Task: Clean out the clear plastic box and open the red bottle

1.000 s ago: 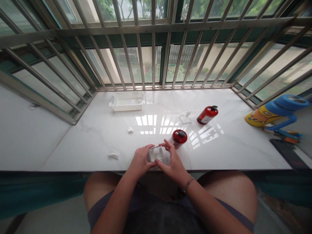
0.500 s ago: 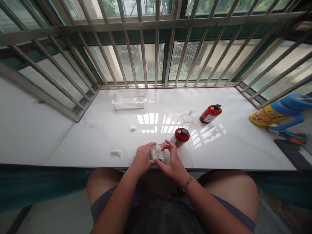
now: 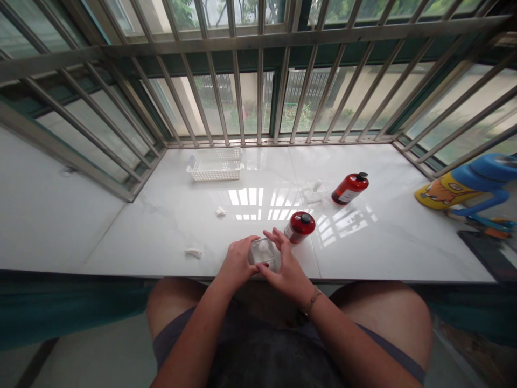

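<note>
Head view: one white sill (image 3: 161, 226) runs under a barred window. On it are two red bottles: one (image 3: 299, 227) upright just beyond the hands, one (image 3: 349, 188) lying on its side farther right. There are two clear boxes: one (image 3: 264, 253) in the hands at the near edge, one (image 3: 313, 192) just left of the lying bottle. One white basket (image 3: 215, 164) sits far back on the left, and two white wads, one (image 3: 220, 212) mid-sill and one (image 3: 194, 252) nearer. One blue and yellow toy (image 3: 464, 186) lies at far right.

The left hand (image 3: 238, 263) curls round the held box's left side, thumb on its near edge. The right hand (image 3: 287, 269) presses its right side, fingers (image 3: 278, 238) bent over the far corner. The box sits between both palms, something white inside it.
</note>
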The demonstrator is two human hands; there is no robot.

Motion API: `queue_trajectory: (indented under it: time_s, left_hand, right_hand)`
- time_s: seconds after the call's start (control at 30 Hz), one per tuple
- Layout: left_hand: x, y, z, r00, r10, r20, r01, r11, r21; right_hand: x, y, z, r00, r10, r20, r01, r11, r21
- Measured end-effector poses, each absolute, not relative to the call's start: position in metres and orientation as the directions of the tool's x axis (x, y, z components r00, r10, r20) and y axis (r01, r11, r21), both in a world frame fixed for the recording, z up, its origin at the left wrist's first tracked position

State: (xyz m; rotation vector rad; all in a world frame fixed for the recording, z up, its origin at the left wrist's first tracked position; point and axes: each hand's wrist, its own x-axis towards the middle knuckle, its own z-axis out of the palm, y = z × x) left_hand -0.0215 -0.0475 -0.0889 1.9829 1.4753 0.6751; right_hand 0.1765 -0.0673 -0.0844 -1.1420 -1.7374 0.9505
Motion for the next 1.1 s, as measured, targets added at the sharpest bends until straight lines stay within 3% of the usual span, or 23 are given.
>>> queue_trajectory:
  time_s: [0.13,0.3,0.47,0.67,1.1]
  left_hand:
    - [-0.021,-0.048,-0.089,0.261,0.964,0.055,0.683,-0.225,0.695]
    - [-0.021,-0.048,-0.091,0.254,0.964,0.073,0.684,-0.233,0.691]
    - [-0.021,-0.048,-0.094,0.253,0.965,0.074,0.695,-0.234,0.680]
    - [-0.020,-0.048,-0.093,0.254,0.963,0.096,0.710,-0.253,0.657]
    - [-0.017,-0.050,-0.089,0.235,0.970,0.060,0.690,-0.209,0.693]
  right_hand:
    - [0.176,-0.067,-0.084,-0.181,0.945,0.272,0.361,0.322,-0.875]
    - [0.171,-0.066,-0.091,-0.240,0.940,0.241,0.302,0.308,-0.902]
    - [0.165,-0.062,-0.095,-0.086,0.963,0.256,0.355,0.269,-0.895]
    - [0.165,-0.052,-0.093,-0.028,0.966,0.257,0.366,0.249,-0.897]
    - [0.193,-0.055,-0.062,-0.064,0.904,0.422,0.344,0.417,-0.841]
